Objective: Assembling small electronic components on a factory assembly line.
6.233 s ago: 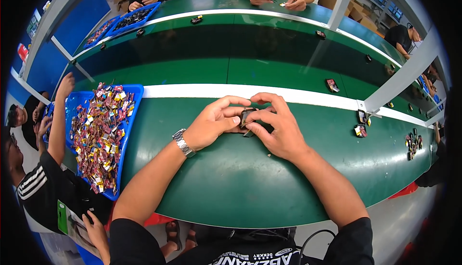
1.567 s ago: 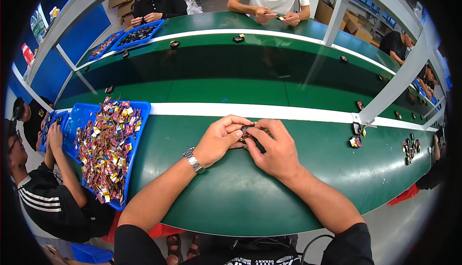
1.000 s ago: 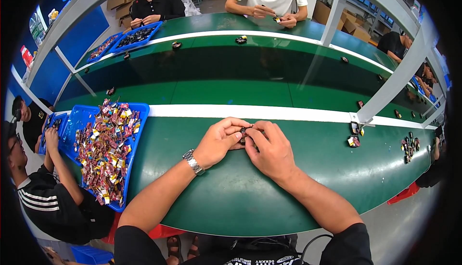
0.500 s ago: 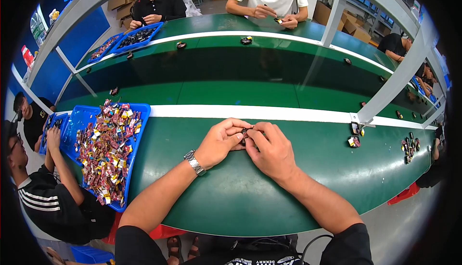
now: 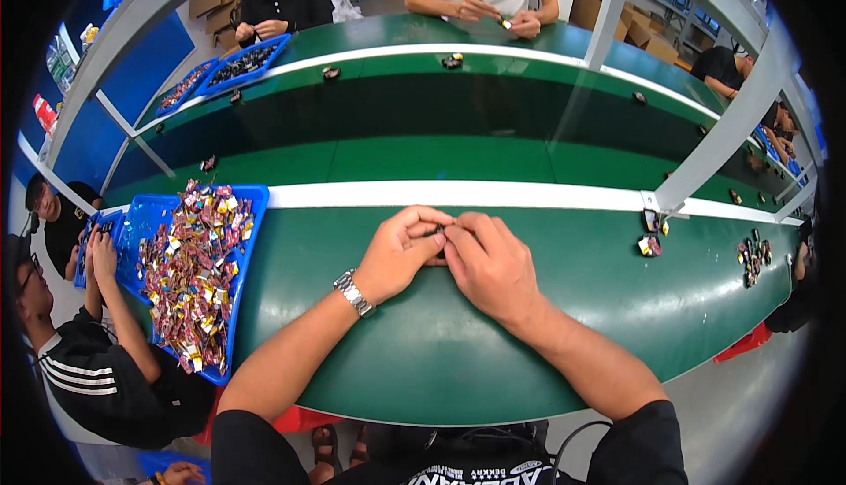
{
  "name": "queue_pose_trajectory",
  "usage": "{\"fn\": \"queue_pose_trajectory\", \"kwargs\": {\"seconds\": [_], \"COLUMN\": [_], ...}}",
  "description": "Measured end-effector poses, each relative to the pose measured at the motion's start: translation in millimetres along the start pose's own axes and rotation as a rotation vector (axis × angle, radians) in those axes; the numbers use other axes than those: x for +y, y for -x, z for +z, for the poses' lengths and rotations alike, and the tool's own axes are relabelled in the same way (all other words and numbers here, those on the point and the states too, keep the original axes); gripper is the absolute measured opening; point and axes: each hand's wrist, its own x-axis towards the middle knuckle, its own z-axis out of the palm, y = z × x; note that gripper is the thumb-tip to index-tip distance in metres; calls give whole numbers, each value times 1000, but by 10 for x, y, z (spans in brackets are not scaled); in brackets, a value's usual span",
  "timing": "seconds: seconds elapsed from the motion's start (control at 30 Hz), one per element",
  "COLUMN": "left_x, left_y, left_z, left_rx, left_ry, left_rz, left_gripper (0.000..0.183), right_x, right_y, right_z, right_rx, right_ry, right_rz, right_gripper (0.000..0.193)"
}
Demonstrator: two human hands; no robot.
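Note:
Above the green work table (image 5: pixel 397 379), my left hand (image 5: pixel 404 254) and my right hand (image 5: pixel 490 266) meet with their fingertips closed on a small dark part (image 5: pixel 440 231). Most of the part is hidden by the fingers, so its exact kind cannot be made out. A metal-band watch (image 5: pixel 352 293) circles my left wrist. To the left lies a blue tray (image 5: pixel 250 266), heaped with small reddish circuit boards (image 5: pixel 196 278) bearing white and yellow pieces and thin wires.
A white rail (image 5: pixel 423 192) separates the table from a green conveyor belt (image 5: pixel 441 161) carrying scattered small dark parts. Several assemblies (image 5: pixel 754 258) lie at the right, with two more (image 5: pixel 650 244) near a grey post (image 5: pixel 727 124). Co-workers sit across and at both sides.
My right fingers have closed further over the small part, covering more of it. The view has shifted slightly. Across the belt, the white-shirted person's hands have moved a little.

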Motion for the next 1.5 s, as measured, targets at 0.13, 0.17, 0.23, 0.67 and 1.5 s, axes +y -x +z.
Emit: {"fn": "queue_pose_trajectory", "kwargs": {"seconds": [0.13,0.17,0.23,0.67,1.5], "left_x": [6,-57,-90,-163,-98], "left_y": [19,23,61,11,8], "left_z": [27,15,37,-2,-185], "left_rx": [62,66,73,63,165], "left_ry": [-37,-35,-73,-118,-131], "left_rz": [39,35,35,116,161], "left_gripper": [18,18,16,15,19], "right_x": [-16,-15,-34,46,763], "right_y": [-19,-21,10,12,-655], "right_z": [-30,-31,-24,40,711], "right_rx": [-14,-32,-30,-112,87], "right_ry": [-38,-63,-72,-496,-247], "right_rz": [1,16,31,416,243], "right_gripper": [14,15,17,23,9]}}
